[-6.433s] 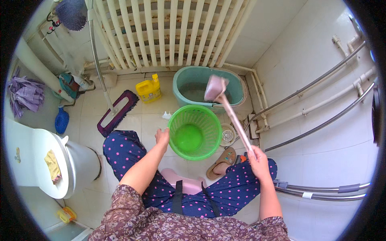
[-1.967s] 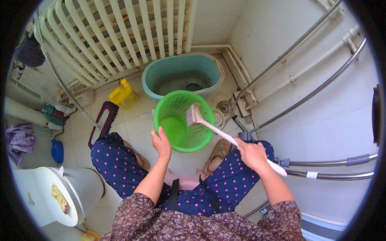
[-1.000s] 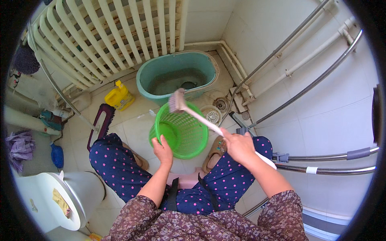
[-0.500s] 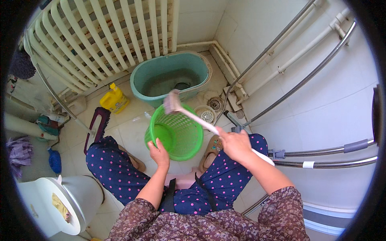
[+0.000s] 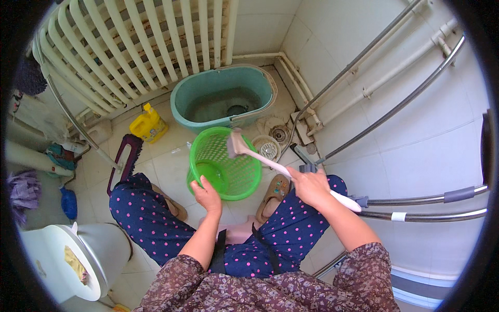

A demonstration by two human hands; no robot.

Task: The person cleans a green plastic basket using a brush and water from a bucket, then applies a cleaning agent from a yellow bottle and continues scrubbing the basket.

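Observation:
Between my knees, a green plastic basket (image 5: 244, 179) with holes in its wall is tilted, its mouth facing up toward me. My left hand (image 5: 207, 196) grips its near left rim, thumb over the edge. In my right hand (image 5: 310, 186) is a long-handled scrub brush (image 5: 265, 160) with a pale pink-white handle. The fingers are wrapped round the middle of that handle. Its bristled head is at the basket's far rim, over the opening; whether it touches the plastic I cannot tell.
Beyond the basket stands a teal tub (image 5: 182, 112) holding water and a dark round thing. A yellow jug (image 5: 149, 125) and a purple mop head (image 5: 125, 158) are to the left. Near the right wall are a floor drain (image 5: 279, 135) and metal poles (image 5: 426, 197). A white bin (image 5: 99, 255) is at lower left.
The brush head has moved down and to the right, from above the basket's far left rim to over its opening. My right hand has shifted slightly right. The basket has risen slightly in view.

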